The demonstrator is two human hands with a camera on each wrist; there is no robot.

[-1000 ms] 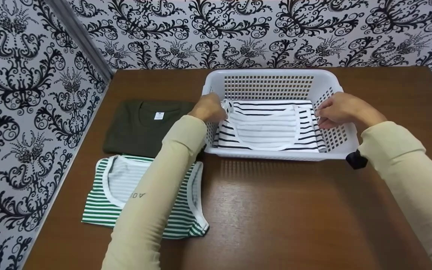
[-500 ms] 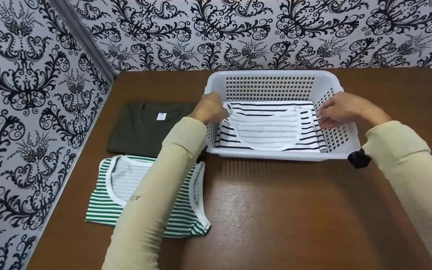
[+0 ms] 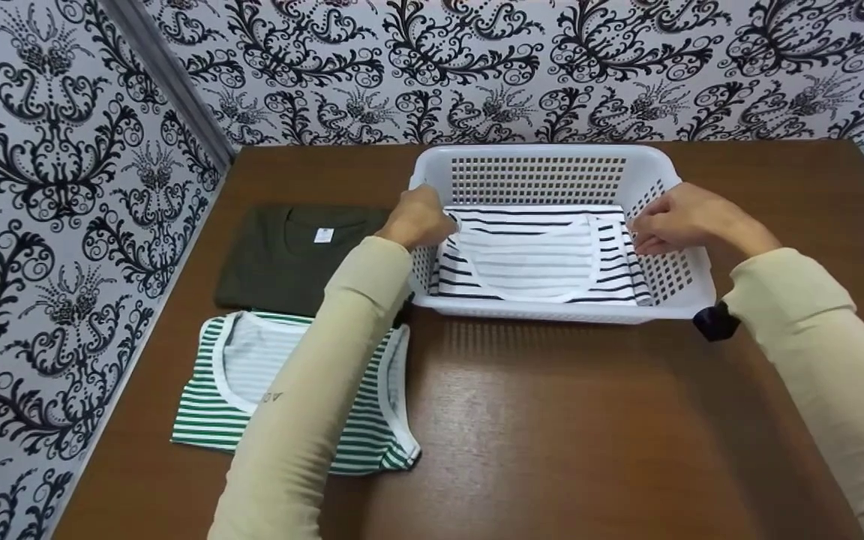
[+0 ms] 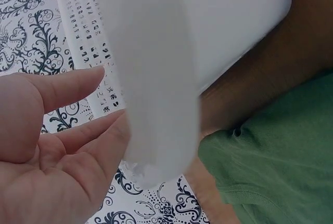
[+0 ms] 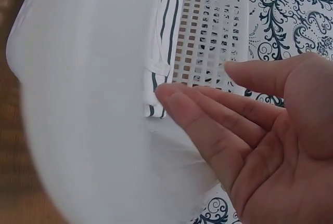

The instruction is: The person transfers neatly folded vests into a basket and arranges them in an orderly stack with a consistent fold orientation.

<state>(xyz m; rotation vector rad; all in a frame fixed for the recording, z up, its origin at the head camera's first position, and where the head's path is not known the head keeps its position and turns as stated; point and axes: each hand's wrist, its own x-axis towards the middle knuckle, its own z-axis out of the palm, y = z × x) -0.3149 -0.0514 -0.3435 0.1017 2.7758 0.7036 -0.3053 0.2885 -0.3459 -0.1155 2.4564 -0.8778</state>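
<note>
- A folded white shirt with thin black stripes (image 3: 533, 259) lies inside the white rectangular plastic basket (image 3: 537, 310), between the left hand (image 3: 421, 217) and right hand (image 3: 691, 217).
- Both hands are loosely spread, thumbs apart from fingers; some left fingertips are hidden.
- Both cream-sleeved arms (image 3: 312, 375) reach forward over the brown desk (image 3: 552, 420).

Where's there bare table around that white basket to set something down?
The widest bare patch of table lies on the near side of the white basket, between the green-striped top and the right sleeve. There's more right of the basket, beyond the right hand. Left is crowded by the dark green shirt.
</note>
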